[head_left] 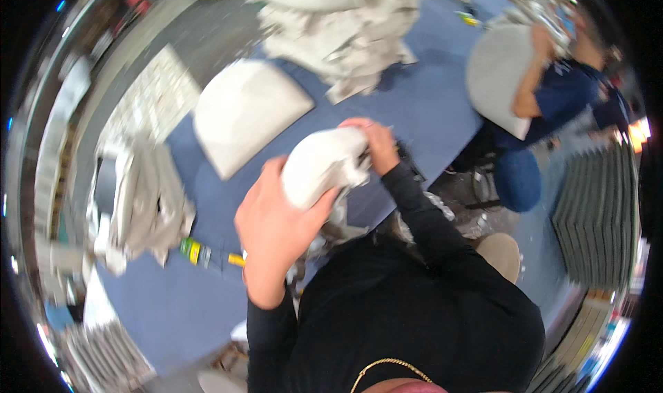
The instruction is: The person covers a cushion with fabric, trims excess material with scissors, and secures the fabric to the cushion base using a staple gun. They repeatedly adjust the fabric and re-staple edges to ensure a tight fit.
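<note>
Between my two hands, above the near edge of the blue table, is a rounded off-white piece of padded fabric (316, 161), bunched and curved over, with a ragged edge facing me. My left hand (280, 210) grips its lower left side, thumb on the near face. At its upper right, my right hand (375, 143) is closed round the edge; some of those fingers are hidden behind the cloth. Just past it on the table lies a half-round off-white padded panel (248, 113), which neither hand touches.
A tall heap of beige fabric (338, 34) stands at the table's far side. More fabric (148, 199) is piled at left, near a green-yellow bottle (195, 251). At right, a co-worker (566, 89) handles another half-round panel (501, 75). Grey panels (597, 217) are stacked at far right.
</note>
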A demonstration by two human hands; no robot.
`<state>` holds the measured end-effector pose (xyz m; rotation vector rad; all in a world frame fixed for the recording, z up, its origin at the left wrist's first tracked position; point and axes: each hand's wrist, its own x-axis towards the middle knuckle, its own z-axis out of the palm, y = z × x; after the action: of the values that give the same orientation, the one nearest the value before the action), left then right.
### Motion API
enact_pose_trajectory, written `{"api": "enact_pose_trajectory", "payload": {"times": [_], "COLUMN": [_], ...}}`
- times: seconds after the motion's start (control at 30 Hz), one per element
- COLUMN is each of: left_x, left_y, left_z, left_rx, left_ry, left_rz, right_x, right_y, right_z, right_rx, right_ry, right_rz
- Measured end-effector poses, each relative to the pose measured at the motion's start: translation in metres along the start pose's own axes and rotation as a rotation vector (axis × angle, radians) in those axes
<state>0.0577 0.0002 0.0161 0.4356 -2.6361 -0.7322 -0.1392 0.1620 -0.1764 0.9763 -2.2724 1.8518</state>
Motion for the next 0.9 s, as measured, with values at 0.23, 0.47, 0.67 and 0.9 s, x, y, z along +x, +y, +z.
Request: {"api": "enact_pose_trajectory", "payload": {"times": [0.23,0.47,0.67,0.9], "left_x": [-0.027,-0.102,-0.089,-0.079], "left_y": [-0.044,-0.167,-0.167,-0.195], "left_z": [-0.011,-0.056,-0.011,0.025], "left_rx": [-0.235,-0.293,-0.377,-0.611], "left_ry": [-0.043,0.011,0.019,0.015], "left_rz": [0.233,-0.439,-0.496,-0.457], "right_x": [-0.044,-0.168,-0.215,-0.119], "right_y": [0.132,0.16,0.122,0.096], "right_z": [-0.06,-0.052,0.0,-0.03], "right_rx": [-0.033,1.208,1.218,1.16], "right_ry": [0.092,-0.229,-0.375,-0.469], "right_rz": [0.491,1.059,0.845,0.726]}}
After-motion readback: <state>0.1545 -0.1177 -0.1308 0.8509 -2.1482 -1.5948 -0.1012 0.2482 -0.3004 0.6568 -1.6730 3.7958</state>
